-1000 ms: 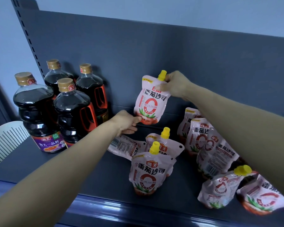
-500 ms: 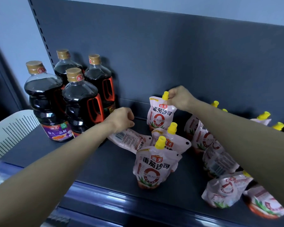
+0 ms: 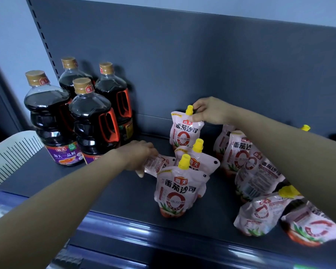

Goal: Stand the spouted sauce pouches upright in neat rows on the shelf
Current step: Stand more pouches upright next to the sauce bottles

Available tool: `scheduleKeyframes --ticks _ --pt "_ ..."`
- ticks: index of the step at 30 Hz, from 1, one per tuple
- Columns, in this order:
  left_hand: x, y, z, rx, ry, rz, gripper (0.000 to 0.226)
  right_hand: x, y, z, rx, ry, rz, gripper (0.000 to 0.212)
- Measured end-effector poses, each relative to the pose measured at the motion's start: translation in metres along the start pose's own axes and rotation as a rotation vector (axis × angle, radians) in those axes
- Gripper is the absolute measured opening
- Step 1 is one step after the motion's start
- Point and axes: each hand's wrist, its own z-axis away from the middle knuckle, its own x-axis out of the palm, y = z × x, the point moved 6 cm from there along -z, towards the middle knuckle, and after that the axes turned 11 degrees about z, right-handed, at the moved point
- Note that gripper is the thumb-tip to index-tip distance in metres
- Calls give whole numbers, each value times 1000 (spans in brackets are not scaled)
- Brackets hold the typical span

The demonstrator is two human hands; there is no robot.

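Observation:
White-and-red sauce pouches with yellow spout caps stand on the dark shelf (image 3: 113,193). My right hand (image 3: 209,111) pinches the top of the rear pouch (image 3: 184,131), which stands upright near the back panel. In front of it stand a middle pouch (image 3: 200,160) and a front pouch (image 3: 177,191) in a line. My left hand (image 3: 138,158) grips a pouch lying flat (image 3: 159,164) to the left of that line. Several more pouches (image 3: 256,171) lean or lie in a heap under my right forearm.
Several large dark soy sauce bottles (image 3: 89,121) with gold caps stand at the shelf's left rear. A white slotted basket (image 3: 10,156) sits at the far left. The shelf's front lip (image 3: 144,232) runs across the bottom.
My right hand lowered the held pouch from mid-air down onto the shelf at the back. My left hand dropped onto the flat-lying pouch and closed on it.

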Motion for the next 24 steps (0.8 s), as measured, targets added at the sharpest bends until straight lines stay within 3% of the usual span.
scheduleKeyframes --ticks 4,9,14,19,22,24 --pt "6 -6 -1 14 99 50 47 -6 0 10 -2 63 24 57" --pt "-10 -16 5 -30 299 390 17 -27 -2 18 -10 309 -15 44" --pt "-32 -28 21 -108 593 1034 22 -34 -22 19 -75 334 -142 28" --pt "-66 -13 33 -44 720 1627 23 -28 -55 15 -128 141 -277 46" --pt "-83 -9 34 22 756 1736 26 -38 -67 13 -126 158 -410 51" --pt "-92 -6 34 62 764 1775 25 -46 -71 10 -95 162 -463 32"
